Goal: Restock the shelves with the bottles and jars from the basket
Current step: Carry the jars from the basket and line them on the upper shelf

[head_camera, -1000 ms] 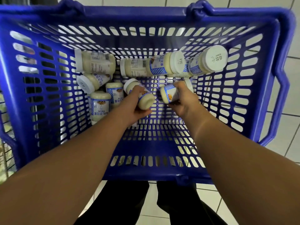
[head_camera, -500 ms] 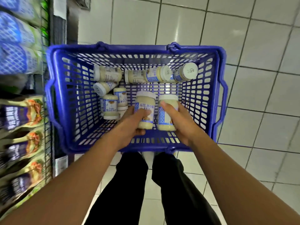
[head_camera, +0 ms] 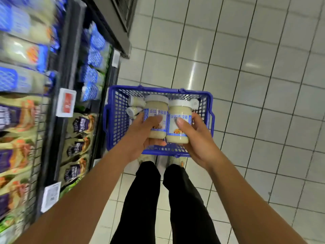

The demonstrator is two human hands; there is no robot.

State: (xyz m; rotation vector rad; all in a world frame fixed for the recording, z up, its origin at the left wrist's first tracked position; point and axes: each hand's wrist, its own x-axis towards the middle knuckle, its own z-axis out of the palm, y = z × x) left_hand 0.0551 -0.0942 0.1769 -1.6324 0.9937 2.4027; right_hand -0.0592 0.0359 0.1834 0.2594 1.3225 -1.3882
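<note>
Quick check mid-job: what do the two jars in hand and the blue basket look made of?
Left jar and right jar: clear glossy walls, glass or hard plastic, cream contents showing through; white caps look plastic. Basket: moulded blue plastic, slotted lattice walls, slight sheen.

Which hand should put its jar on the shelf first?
Probably the left hand: its jar is on the side nearer the shelves. The right hand would have to cross over.

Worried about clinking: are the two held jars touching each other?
Touching. The head view shows the left jar and right jar pressed side by side, with no gap visible between them.
</note>
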